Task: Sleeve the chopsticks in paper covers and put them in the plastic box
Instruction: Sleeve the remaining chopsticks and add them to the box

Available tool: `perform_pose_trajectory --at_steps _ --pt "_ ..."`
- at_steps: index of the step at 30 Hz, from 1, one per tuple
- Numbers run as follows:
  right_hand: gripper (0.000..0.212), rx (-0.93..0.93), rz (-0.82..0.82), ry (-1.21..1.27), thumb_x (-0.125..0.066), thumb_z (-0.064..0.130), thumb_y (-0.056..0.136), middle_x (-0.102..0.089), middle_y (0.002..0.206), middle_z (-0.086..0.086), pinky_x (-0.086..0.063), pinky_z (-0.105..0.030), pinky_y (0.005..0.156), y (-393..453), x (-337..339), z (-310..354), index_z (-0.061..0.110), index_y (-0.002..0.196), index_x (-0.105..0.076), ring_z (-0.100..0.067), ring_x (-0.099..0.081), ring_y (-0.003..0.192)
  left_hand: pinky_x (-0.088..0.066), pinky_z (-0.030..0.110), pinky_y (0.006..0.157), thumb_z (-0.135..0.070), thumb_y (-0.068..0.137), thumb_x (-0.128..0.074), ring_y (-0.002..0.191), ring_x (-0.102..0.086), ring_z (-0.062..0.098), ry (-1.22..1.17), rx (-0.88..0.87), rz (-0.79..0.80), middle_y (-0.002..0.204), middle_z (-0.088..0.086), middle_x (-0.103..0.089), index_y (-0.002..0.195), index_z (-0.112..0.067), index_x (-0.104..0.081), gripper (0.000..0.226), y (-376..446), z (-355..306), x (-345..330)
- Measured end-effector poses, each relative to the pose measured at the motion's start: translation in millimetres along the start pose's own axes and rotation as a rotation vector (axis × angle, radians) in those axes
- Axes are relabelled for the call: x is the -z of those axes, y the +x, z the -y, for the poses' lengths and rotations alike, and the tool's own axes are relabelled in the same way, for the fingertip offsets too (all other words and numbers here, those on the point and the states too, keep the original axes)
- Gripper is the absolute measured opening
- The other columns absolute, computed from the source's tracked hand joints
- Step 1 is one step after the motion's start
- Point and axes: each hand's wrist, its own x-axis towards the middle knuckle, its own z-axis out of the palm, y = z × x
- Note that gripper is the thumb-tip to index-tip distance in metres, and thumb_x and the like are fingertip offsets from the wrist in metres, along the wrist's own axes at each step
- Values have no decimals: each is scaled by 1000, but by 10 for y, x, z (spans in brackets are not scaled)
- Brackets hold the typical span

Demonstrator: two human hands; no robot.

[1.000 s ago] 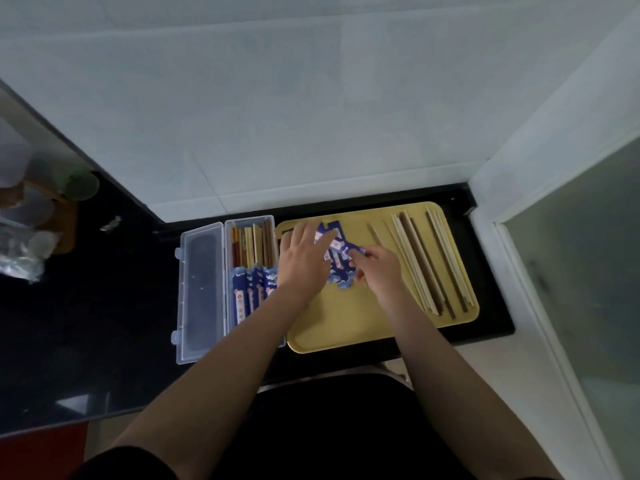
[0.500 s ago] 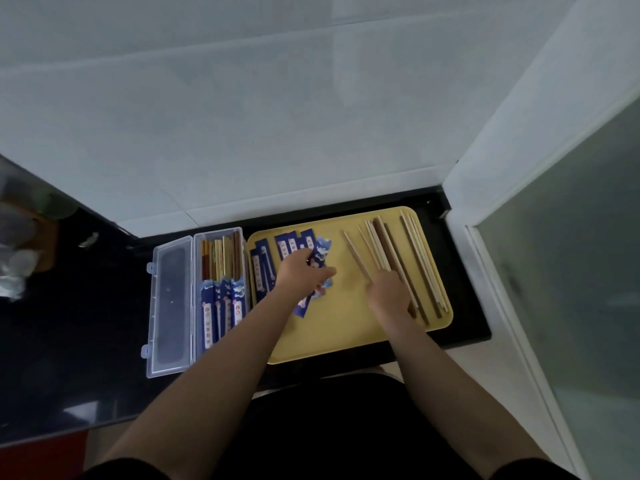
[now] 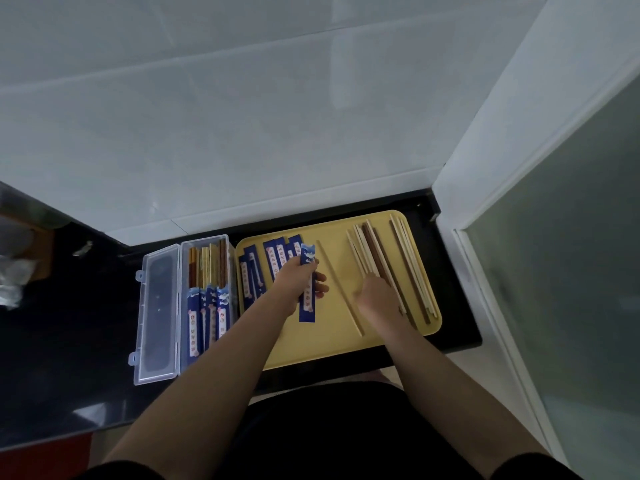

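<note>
My left hand [image 3: 300, 282] has its fingers curled round one blue paper cover [image 3: 307, 283], a flat narrow strip with white wave print at its far end and a pale label down the middle; its near end lies on the yellow tray [image 3: 322, 344]. My right hand [image 3: 375, 296] is down on the near ends of the bare chopsticks [image 3: 370, 251], fingers bent over them, though I cannot tell whether it has actually got hold of one. A single pale chopstick [image 3: 341, 289] lies slantwise in the bare stretch of tray between my hands. More loose sticks, pale and one dark brown, run along the tray's right rim. The spare covers [image 3: 273, 261] fan out by the tray's far left corner. Just beside the tray's left edge sits the clear plastic box [image 3: 207, 299], lid [image 3: 157, 306] hinged flat open to its left, with sleeved pairs inside, wooden tops showing. All of it rests on a glossy black worktop [image 3: 69, 341], hemmed in by a white wall behind and to the right.
</note>
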Motion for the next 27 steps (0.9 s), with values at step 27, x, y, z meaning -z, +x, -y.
perform_pose_trajectory --at_steps 27 --pt "14 221 131 814 -52 10 101 -75 95 -5 -54 -24 59 -418 932 483 12 110 -63 -18 -71 69 -44 33 58 -13 94 -41 56 -51 24 -141 68 -19 65 11 -57 87 -3 -61 24 -57 54 -23"
